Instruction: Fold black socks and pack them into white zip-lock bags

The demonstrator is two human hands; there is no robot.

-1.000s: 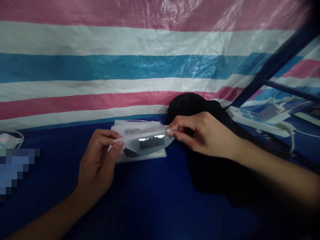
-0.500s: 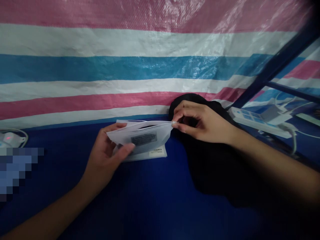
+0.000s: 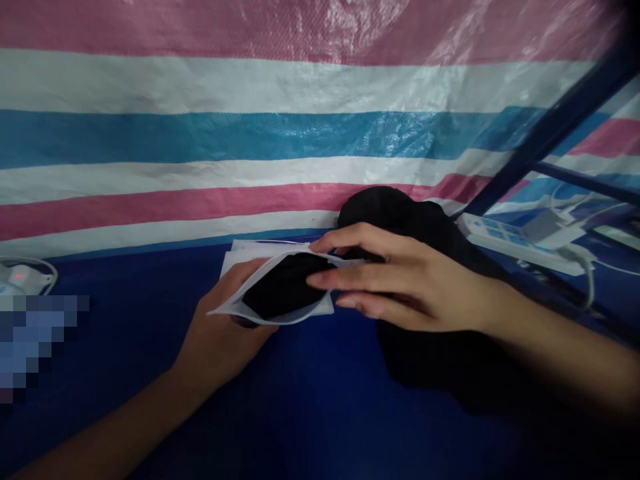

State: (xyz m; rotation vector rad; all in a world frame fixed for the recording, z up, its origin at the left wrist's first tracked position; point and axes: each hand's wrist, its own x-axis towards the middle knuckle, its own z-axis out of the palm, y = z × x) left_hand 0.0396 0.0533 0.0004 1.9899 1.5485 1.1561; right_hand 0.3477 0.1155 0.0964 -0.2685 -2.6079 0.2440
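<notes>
My left hand [image 3: 223,333] grips a white plastic pouch [image 3: 227,307] from below and holds its mouth open toward me. A black item [image 3: 285,287] shows inside the pouch. My right hand [image 3: 400,283] is at the pouch's right edge with fingers stretched toward the opening; its index finger lies along the upper lip and the middle finger rests on the black item at the mouth. Under the pouch lies a small stack of similar white pouches [image 3: 250,248] on the blue table [image 3: 310,400].
A heap of black cloth [image 3: 430,220] lies right of the pouches, under my right forearm. A white power strip with a plugged adapter [image 3: 520,237] sits at the far right. A white device with a red light [image 3: 20,277] is at the left edge. A striped tarp [image 3: 250,133] forms the back wall.
The pouch was held shut between both hands, then tilted and opened. My right hand let go of the corner and its fingers now reach to the open mouth; the black contents show.
</notes>
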